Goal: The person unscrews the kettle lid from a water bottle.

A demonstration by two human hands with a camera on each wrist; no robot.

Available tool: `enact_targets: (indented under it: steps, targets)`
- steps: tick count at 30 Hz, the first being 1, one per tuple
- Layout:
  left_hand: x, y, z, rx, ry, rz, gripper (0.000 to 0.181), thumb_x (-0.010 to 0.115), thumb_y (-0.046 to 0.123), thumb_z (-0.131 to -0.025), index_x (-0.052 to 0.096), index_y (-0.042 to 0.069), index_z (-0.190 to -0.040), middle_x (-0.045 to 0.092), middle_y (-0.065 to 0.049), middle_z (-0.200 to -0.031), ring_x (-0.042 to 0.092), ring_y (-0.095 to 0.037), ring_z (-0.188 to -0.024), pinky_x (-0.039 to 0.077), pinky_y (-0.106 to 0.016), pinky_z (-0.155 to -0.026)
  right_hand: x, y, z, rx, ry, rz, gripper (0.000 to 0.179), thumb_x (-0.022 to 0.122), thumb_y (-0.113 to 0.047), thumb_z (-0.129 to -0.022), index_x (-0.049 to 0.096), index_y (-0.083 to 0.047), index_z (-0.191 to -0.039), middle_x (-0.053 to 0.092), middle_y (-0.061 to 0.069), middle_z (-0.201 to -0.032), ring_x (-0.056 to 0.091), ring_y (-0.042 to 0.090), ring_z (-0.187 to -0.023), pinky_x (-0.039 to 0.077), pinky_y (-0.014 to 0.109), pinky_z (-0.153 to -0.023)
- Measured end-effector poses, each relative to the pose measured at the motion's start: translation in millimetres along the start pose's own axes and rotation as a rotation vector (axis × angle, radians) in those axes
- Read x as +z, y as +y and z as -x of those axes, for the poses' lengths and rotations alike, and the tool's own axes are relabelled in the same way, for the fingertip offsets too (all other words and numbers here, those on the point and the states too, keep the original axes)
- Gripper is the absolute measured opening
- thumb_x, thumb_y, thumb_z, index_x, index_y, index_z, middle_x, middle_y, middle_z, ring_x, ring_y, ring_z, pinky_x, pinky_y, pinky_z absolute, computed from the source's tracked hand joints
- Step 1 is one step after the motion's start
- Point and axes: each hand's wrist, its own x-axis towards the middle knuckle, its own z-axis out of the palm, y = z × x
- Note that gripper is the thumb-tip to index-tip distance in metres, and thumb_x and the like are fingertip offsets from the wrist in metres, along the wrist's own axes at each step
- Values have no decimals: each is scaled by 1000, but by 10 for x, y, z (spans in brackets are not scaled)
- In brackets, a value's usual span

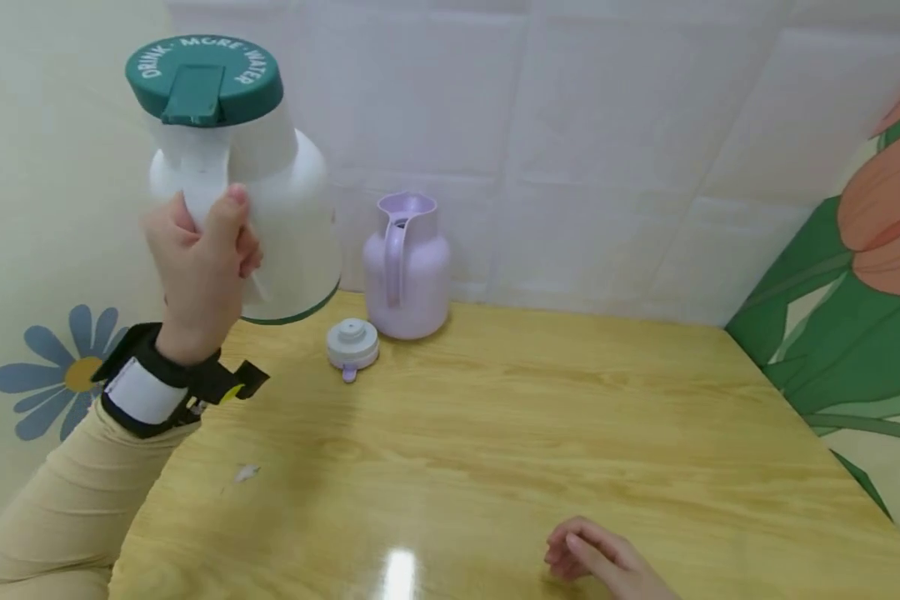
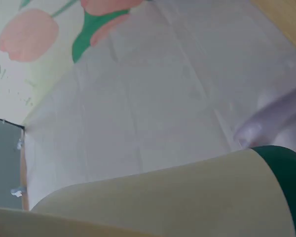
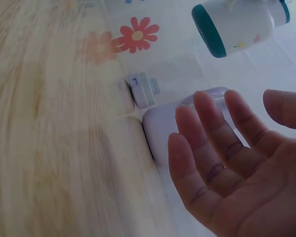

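A green-lidded white jug (image 1: 288,221) hangs at the head view's ten o'clock, its handle (image 1: 201,167) gripped by the left hand (image 1: 201,267). Toward five, the right hand (image 1: 598,557) is empty, fingers (image 3: 208,111) loosely bent. Near centre stands a lavender thermos jug (image 1: 422,279), a grey stopper (image 1: 352,343) at its seven.

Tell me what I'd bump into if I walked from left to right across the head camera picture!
Blue flower → white jug → small round stopper → purple jug → right hand → orange tulip.
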Motion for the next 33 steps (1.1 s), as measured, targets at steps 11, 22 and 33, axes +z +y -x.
enact_targets:
  steps: [11,22,33]
  targets:
    - [489,-100,896,16,-196,130,54,70,34,-96,48,-7,-71,46,1,-53,41,-9,-43,33,-23,-38,-60,-180,-62,39,64,73,31,31,-10,-112,59,0,-120,67,-10,-108,63,5,-98,53,24,-85]
    - [1006,-473,1547,-304,-298,136,46,57,20,-102,44,-12,-71,42,-5,-53,42,-4,-46,35,-20,-43,157,-715,-622,76,461,120,62,41,-24,-110,11,-8,-162,8,18,-168,24,37,-149,45,22,-105]
    - [1248,-613,1699,-496,-294,142,32,54,4,-96,46,-16,-71,45,8,-53,41,-3,-45,35,-18,-46,94,-620,-858,86,455,-47,63,34,-10,-109,0,-4,-161,-6,22,-168,0,43,-153,23,62,-118]
